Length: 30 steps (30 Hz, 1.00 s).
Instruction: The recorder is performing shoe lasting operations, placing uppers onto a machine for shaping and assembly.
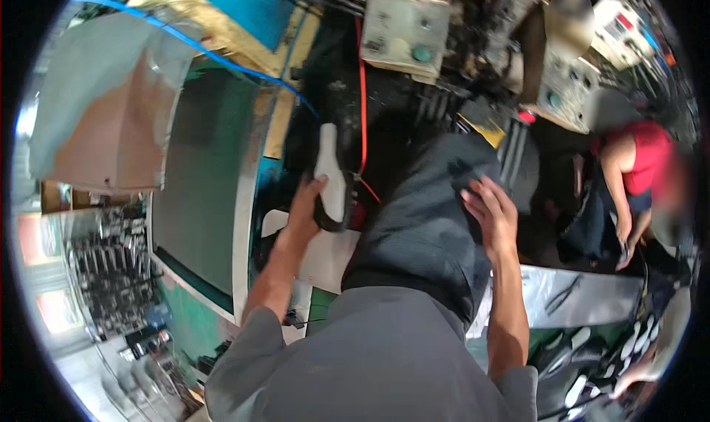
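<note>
My left hand (302, 209) is closed around the heel part of a shoe sole (334, 178). The sole's upper face is pale grey, its heel end has a dark rim, and its narrow end points away from me. My right hand (494, 218) is over the dark trousers (421, 222) on my right thigh. Its fingers are bent and slightly apart, and nothing clear shows between them.
To the left stands a green-topped bench with a pale frame (242, 230). A blue hose (185, 39) and a red hose (362, 89) cross ahead. A control box (405, 34) sits beyond. On the right, a person in red (651, 163) works; several soles (577, 389) lie lower right.
</note>
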{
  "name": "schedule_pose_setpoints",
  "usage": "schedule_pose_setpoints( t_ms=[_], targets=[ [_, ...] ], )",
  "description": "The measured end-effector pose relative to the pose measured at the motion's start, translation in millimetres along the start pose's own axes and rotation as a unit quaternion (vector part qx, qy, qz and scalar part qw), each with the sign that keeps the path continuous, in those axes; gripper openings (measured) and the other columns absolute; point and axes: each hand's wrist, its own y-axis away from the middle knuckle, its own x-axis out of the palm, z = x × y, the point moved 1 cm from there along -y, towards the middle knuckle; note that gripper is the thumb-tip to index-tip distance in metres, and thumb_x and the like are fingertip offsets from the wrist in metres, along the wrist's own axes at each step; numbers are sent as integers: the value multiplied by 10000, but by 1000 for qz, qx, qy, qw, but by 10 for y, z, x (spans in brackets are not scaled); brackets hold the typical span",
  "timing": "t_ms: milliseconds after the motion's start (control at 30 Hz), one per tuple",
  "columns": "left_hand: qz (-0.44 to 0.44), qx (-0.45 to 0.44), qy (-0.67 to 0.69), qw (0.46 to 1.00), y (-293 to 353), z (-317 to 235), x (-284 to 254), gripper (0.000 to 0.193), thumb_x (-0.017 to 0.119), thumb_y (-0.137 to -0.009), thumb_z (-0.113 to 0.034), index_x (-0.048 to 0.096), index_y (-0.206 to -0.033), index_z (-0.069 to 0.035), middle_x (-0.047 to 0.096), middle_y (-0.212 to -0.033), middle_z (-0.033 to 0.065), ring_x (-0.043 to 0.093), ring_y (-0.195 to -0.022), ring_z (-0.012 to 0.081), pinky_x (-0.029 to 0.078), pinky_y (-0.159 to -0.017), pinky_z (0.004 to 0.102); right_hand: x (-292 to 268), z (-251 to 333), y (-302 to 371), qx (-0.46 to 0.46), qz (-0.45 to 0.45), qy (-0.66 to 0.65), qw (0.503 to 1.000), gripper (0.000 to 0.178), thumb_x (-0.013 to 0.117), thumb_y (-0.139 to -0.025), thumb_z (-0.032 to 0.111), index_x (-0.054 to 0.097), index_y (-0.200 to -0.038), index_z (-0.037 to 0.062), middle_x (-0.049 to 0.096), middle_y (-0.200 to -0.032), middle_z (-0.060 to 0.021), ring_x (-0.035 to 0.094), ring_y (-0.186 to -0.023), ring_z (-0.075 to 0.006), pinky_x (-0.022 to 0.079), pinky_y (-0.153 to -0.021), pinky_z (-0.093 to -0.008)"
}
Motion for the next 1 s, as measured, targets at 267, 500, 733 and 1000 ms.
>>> schedule_pose_setpoints(
  t_ms=[267,500,733,1000],
  targets=[
    [-300,273,-541,737,-952,-2181,-1550,822,815,-882,-161,495,-1627,-20,652,-1503,240,611,-1388,320,473,-1162,383,-722,-349,485,3,-62,-23,998,494,695,-1092,278,620,-1458,-45,707,-1397,-225,756,-1180,-318,591,-1057,-465],
    [27,108,-339,934,-1621,-1230,-464,557,680,-1084,-217,524,-1576,-6,682,-1405,160,693,-1242,275,572,-1072,388,-1335,-867,982,-56,-241,61,967,477,663,-1103,243,617,-1467,-63,767,-1300,-182,760,-1159,-255,602,-1019,-378],
    [239,175,-430,853,-1499,488,1706,377,607,-1100,-141,678,-1417,51,738,-1335,139,680,-1240,216,504,-1081,331,-3400,-1894,3035,18,-629,408,661,331,671,-983,229,790,-1206,14,808,-1125,-219,801,-1056,-321,613,-952,-408],
    [238,89,-465,848,-1402,316,1836,412,628,-1116,-219,654,-1453,17,738,-1294,117,712,-1123,192,563,-998,334,-4853,-2356,4538,162,-729,299,595,828,891,-809,255,569,-1509,-49,699,-1413,-271,673,-1334,-396,524,-1135,-464]
  ],
)
